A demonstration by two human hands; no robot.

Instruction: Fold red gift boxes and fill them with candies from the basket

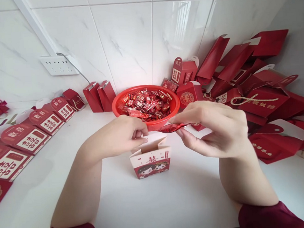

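Observation:
In the middle of the table stands a small paper gift box [152, 163], upright, its top open, pink above and red below with two cartoon figures. My left hand [119, 134] is bent over its far left rim, fingers curled and thumb against the top edge. Between the thumb and fingers of my right hand [211, 128] is a shiny red wrapped candy [172, 127], held just above and right of the box's opening. Behind both hands sits a red plastic basket [117, 104] filled with red-wrapped candies [148, 102].
Several red boxes [30, 139] with white labels line the table's left side. Two narrow red boxes [99, 96] stand left of the basket. At the right, many red boxes [261, 102] are piled against the wall. A power strip [58, 65] with a cable hangs on the tiles.

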